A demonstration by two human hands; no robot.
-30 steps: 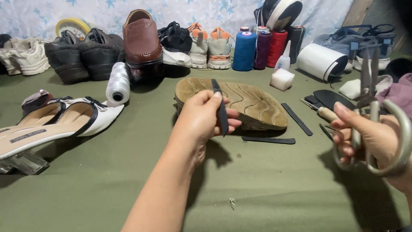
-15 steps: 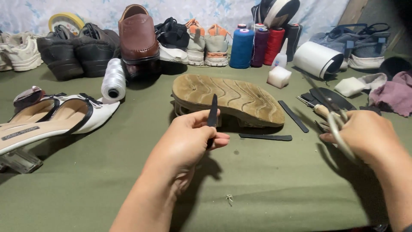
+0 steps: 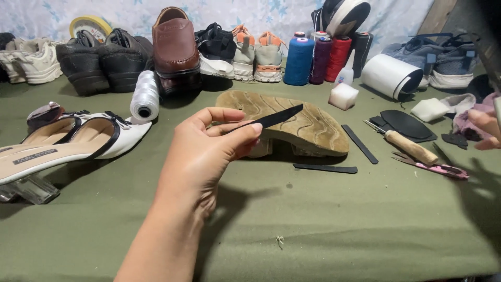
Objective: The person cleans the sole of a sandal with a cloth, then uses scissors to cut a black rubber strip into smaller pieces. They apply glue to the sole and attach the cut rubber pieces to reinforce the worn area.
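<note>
Black, thin and tapered, the strip (image 3: 271, 120) is pinched at its near end between the thumb and fingertips of the left hand (image 3: 209, 151), held above the green cloth table (image 3: 323, 230) and in front of the upturned worn shoe sole (image 3: 297, 120). Its pointed end sticks out to the right, unsupported and nearly straight, which suggests a light piece with some stiffness, probably rubber or leather sheet. It should bend under finger pressure without breaking. A pinch at one end serves for inspection; for placing it flat, a hold nearer the middle would likely stop the free tip from drooping or swinging.

Two similar black strips (image 3: 326, 168) lie on the cloth to the right of the sole, and beyond them a wooden-handled awl (image 3: 409, 146) and pink-handled scissors (image 3: 433, 167). The right hand (image 3: 482, 128) shows only at the far right edge, fingers partly curled; whether it holds anything cannot be told.

Compared with half a second ago, the strip has turned from near upright to near level, pointing right. The right hand, then closed on the scissors over the tools, has withdrawn to the frame edge, and the scissors now lie on the cloth. The sole and loose strips have not been shifted.
</note>
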